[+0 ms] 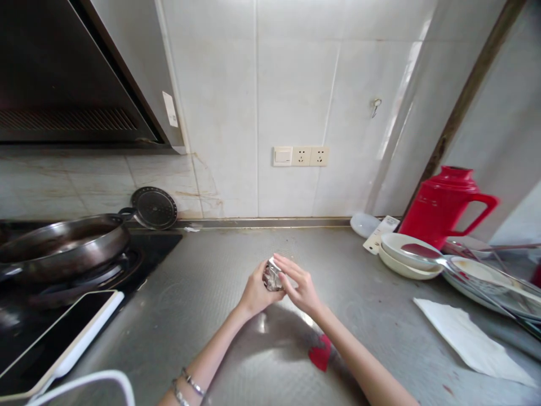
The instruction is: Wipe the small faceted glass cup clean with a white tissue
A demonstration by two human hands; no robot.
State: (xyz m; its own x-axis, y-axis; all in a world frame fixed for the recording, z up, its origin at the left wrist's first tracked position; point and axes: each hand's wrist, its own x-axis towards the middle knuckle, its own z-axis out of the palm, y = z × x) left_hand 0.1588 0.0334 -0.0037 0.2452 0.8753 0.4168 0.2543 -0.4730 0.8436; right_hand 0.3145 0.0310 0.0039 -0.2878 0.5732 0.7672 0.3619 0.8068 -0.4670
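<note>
Above the middle of the metal counter, my left hand (256, 290) wraps round a small silvery, crinkled round object (271, 277); its exact kind is hard to make out. My right hand (301, 285) meets it from the right, with long fingers lying over its top edge and the thumb against its side. A bit of white shows near the fingertips at the top. My hands cover most of the object's sides. Between my forearms, a red scrap (320, 353) lies on the counter (270, 378).
At left, a steel pan (67, 254) sits on the black stove, with a phone-like device (63, 341) in front. To the right stand a red thermos jug (443, 206), stacked white bowls (409, 269) and plates with utensils. A white paper sheet (471, 338) lies nearer.
</note>
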